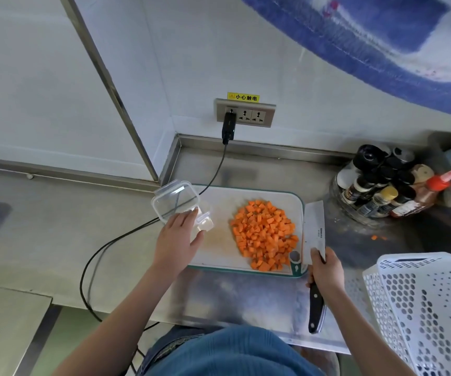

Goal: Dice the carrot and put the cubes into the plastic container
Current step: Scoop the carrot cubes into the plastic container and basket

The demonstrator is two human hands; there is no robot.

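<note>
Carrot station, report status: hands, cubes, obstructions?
Left hand holds empty container. Right hand grips knife. Cubes piled on board. Nothing blocking.

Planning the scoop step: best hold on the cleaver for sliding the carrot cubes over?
Probably as held now: right hand around the top of the black handle, from the near side, at the cleaver blade's heel. Its broad flat blade lies beside the carrot cubes, ready to scrape.
</note>
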